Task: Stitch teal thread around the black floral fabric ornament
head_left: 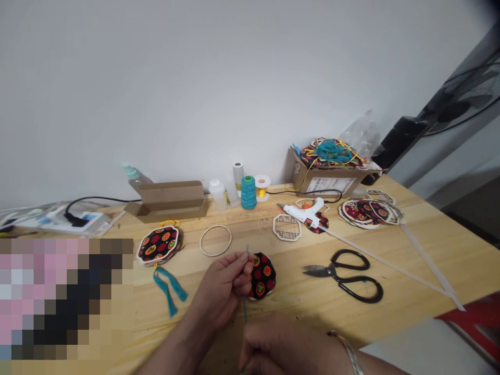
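In the head view, the left hand (230, 276) is raised over the bench (289, 312) near the middle, thumb and fingertips pinched together on a thin teal cord (245, 311). A short length of the cord stands above the fingertips; the rest drops below the hand towards the right hand (277, 344), which is lower and nearer the body. The right hand's fingers are curled inward, with a speck of teal beside them at the bottom edge; its fingertips are partly cut off, so I cannot tell whether they grip the cord. The two hands are apart, the cord spanning the gap between them.

Just to the right of the left fingertips is a round patterned fabric piece (263, 276), partly covered by the fingers; whether they touch it is unclear. Farther right lie black-handled scissors (332, 272), blades pointing towards the fabric piece. Left of the left hand are a teal tassel (172, 291) and a stack of patterned pieces (159, 245), with a thin wooden ring (215, 240) beyond the hand.

Behind, along the wall, a teal thread cone (249, 192) stands beside a spool of yellow thread (261, 188). A white glue gun (307, 212) lies right of these, near a lattice frame (287, 227), and a cardboard box (332, 180) behind it holds more patterned pieces and teal strands.
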Motion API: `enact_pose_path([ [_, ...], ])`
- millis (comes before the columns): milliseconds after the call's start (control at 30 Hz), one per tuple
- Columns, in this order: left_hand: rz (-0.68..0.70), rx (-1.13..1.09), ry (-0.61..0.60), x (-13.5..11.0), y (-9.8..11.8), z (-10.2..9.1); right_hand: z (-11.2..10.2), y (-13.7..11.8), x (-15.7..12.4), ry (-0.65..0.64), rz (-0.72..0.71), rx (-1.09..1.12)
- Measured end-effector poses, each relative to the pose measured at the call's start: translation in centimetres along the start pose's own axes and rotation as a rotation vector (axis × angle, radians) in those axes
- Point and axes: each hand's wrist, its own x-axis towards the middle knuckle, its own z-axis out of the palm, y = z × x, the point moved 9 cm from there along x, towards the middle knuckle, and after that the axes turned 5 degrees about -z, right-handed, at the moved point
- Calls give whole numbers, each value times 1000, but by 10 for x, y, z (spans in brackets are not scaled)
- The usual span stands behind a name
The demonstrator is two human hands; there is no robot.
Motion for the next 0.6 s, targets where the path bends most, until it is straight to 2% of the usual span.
enact_pose_path([
  [233, -9, 37, 99, 0, 0, -11, -6, 4, -5, 87, -54, 91],
  [300, 1, 40, 117, 1, 1, -13, -18, -1, -10, 124, -124, 155],
  [367, 20, 51, 135, 1, 2, -14, -42, 0, -13, 244, -163, 232],
  [433, 37, 67, 157, 1, 4, -14, -68, 14, -15, 417, -84, 288],
  [500, 54, 83, 173, -1, 6, -12, -84, 37, -13, 540, 64, 400],
  [600, 82, 99, 164, -3, 8, -7, -78, 62, 2, 514, 225, 730],
])
